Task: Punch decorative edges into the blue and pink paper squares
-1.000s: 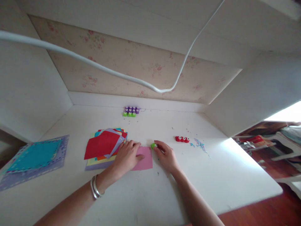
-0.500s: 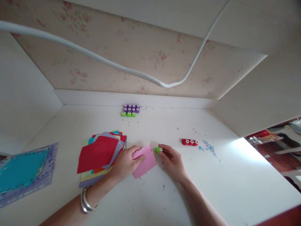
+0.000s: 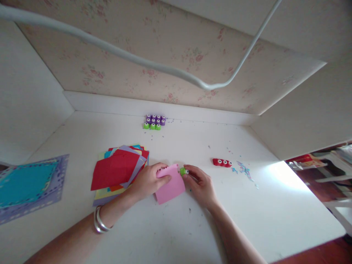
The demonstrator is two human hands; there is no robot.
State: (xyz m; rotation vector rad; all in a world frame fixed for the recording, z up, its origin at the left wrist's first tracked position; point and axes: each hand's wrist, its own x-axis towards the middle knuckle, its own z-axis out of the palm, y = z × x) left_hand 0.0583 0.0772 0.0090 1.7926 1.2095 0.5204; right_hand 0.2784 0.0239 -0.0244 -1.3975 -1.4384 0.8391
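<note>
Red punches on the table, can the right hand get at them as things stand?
Probably yes: the red punches sit to the right of the right hand, with nothing standing between. But that hand holds a green punch, so it would likely need to release it first.

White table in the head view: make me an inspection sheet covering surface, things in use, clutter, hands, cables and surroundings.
Surface: white table, with small specks scattered about.
Things in use: pink paper, with a green punch at its upper right corner; whether they touch is hard to tell.
Clutter: messy paper stack left of the pink paper, blue sheet farther left, red punches and paper bits to the right, purple punches toward the back.
Hands: left hand grips the pink paper; right hand holds the green punch.
Cables: one white cord sags across the upper view.
Surroundings: flowered wallpaper behind, reddish floor at right.
</note>
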